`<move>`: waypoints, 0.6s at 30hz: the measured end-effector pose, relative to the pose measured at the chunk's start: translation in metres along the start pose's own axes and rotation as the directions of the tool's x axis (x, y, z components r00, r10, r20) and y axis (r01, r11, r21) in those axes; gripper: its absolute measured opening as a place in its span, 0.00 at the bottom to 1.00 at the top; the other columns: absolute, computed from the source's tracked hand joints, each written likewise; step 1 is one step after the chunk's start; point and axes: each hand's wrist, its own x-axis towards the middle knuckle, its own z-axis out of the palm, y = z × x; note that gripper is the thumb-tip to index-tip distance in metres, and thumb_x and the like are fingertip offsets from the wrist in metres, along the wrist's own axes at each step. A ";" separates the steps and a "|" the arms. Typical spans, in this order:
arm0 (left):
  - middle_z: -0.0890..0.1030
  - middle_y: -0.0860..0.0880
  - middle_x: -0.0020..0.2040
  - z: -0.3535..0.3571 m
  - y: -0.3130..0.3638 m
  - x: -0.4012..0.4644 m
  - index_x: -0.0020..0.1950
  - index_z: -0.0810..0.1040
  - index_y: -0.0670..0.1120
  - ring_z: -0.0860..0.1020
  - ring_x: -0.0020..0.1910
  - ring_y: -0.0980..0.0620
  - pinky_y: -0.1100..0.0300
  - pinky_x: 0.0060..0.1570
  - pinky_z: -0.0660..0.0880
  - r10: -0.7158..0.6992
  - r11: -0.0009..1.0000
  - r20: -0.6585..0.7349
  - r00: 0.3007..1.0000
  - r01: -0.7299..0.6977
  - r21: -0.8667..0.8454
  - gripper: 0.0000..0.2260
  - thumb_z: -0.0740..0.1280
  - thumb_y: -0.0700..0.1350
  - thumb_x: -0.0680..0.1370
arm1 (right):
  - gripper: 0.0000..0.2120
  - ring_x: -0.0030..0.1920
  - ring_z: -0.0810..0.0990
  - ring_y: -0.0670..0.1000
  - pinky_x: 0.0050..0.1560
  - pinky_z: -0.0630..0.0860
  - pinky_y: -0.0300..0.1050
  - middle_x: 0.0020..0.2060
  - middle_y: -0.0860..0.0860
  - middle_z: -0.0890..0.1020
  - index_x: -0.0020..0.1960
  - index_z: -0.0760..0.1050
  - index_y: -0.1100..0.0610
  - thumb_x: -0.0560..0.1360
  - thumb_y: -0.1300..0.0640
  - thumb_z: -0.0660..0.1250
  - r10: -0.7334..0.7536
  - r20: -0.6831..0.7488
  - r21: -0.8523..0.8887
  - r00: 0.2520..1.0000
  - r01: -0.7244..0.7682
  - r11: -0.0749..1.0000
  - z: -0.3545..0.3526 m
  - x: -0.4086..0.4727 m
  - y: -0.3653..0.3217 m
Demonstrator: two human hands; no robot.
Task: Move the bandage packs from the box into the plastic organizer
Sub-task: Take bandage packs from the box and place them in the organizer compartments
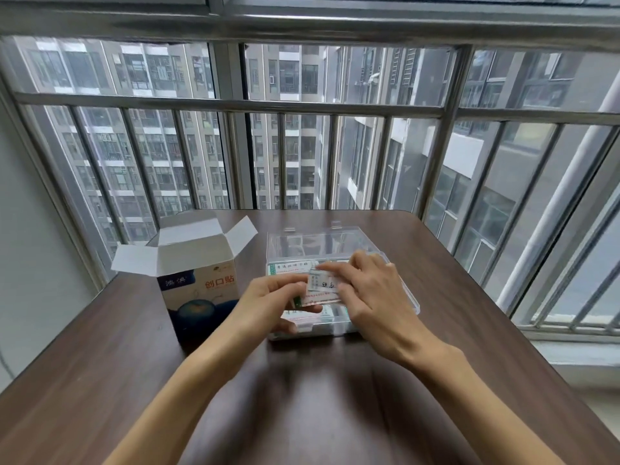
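Observation:
A cardboard bandage box (198,290) with blue and orange print stands open on the table's left side, flaps up. Right of it sits the clear plastic organizer (335,239) with its lid raised at the back. Several white bandage packs (290,268) lie inside it. Over the organizer both hands hold a small stack of bandage packs (320,290). My left hand (271,298) pinches the stack's left end. My right hand (365,290) grips its right side, fingers spread over the top. The box's inside is hidden from view.
The dark wooden table (302,380) runs toward me with bare surface in front of the organizer. A metal railing (235,105) and window stand just behind the table's far edge. A white wall lies to the left.

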 end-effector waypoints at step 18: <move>0.79 0.60 0.39 0.020 -0.005 0.016 0.53 0.76 0.55 0.76 0.40 0.66 0.71 0.39 0.68 0.535 0.744 -0.047 0.843 -0.445 0.499 0.06 0.62 0.46 0.81 | 0.09 0.38 0.75 0.37 0.33 0.68 0.29 0.40 0.43 0.77 0.54 0.71 0.52 0.82 0.57 0.52 0.451 0.192 0.766 0.872 -0.421 0.486 -0.010 0.012 -0.013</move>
